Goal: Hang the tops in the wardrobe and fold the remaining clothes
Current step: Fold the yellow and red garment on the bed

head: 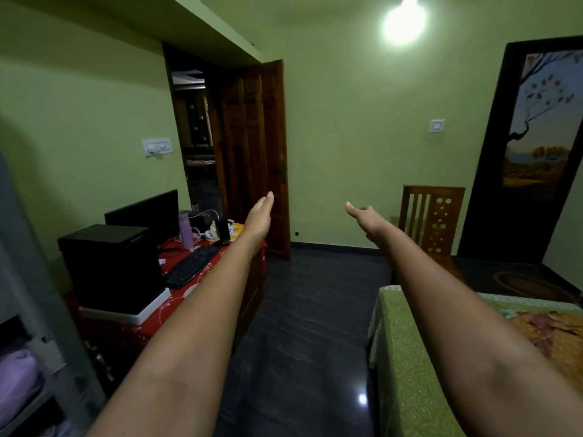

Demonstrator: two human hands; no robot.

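Observation:
Both my arms stretch straight out in front of me over the dark floor. My left hand [260, 216] is held out flat with straight fingers and holds nothing. My right hand [365, 218] is also empty, its thumb sticking out to the left and its fingers relaxed. At the left edge stands an open wardrobe [22, 279] with a folded purple cloth [17, 378] on a lower shelf. A bed [407, 357] with a green patterned cover fills the lower right, and a floral cloth [555, 335] lies on it.
A desk with a red cloth [151, 313] on the left carries a black box [110, 266], a keyboard [192, 266], a monitor and a purple bottle. A wooden door [255, 152] stands open behind it. A wooden chair [432, 216] stands by the far wall.

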